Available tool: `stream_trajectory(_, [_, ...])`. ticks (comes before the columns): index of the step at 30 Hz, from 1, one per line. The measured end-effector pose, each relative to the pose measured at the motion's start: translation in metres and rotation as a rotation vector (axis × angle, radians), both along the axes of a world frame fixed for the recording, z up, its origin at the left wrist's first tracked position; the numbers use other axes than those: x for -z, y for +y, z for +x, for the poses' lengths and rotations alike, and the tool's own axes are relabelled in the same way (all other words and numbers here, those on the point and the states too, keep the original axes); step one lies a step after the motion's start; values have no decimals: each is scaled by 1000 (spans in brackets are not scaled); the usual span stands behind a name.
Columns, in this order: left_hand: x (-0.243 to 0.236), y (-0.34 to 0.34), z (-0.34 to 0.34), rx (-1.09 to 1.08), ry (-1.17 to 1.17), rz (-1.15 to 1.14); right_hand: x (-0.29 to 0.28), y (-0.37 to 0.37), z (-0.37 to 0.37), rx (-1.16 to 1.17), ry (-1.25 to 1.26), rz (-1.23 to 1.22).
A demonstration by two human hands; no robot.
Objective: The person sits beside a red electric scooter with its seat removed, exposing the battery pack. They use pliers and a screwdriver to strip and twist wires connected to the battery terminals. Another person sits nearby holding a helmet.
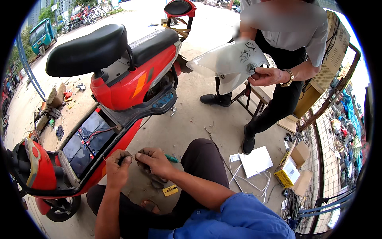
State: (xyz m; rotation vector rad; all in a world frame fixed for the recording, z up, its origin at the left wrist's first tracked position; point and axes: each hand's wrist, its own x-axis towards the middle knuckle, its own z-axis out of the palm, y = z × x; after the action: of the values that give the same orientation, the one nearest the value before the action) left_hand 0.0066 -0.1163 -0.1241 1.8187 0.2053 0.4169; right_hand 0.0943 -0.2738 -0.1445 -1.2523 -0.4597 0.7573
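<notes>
My left hand [117,169] is closed in a pinch beside the red electric scooter [123,93]. Close to its right, fingers curled and thumb pressed down, is my right hand [154,162]. A thin wire-like line shows by the left fingertips, but what either hand holds is too small to make out. In the scooter's uncovered footwell, left of my hands, sit black batteries [77,151] with thin leads across their tops. A green-handled tool [171,158] shows just behind my right hand. Below that hand lies a small yellow packet [170,191] on the ground.
Another person stands at the far right, holding a whitish helmet [238,59] with a visor. An opened yellow carton [292,169], a white sheet [256,161] and loose white cable [260,185] lie on the ground. Wire fencing [328,147] runs along the right; gloves [51,111] lie left.
</notes>
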Motion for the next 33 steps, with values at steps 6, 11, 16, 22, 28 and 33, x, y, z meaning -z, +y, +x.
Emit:
stream_trajectory(6, [2, -1, 1, 33, -21, -11, 15, -2, 13, -283, 731, 272])
stream_trajectory(11, [6, 4, 0, -15, 3, -42, 3, 3, 1, 98, -137, 8])
stream_trajectory(16, [4, 1, 2, -23, 11, -49, -1, -1, 2, 346, -904, 21])
stream_trajectory(22, [5, 1, 2, -13, -5, -45, 5, 2, 0, 398, -965, 26])
stream_trajectory(28, [5, 0, 1, -4, -18, -38, 6, 4, 0, 97, -218, -12])
stream_trajectory(33, [6, -1, 2, 9, -35, 4, 13, 0, 12, -206, 548, 151])
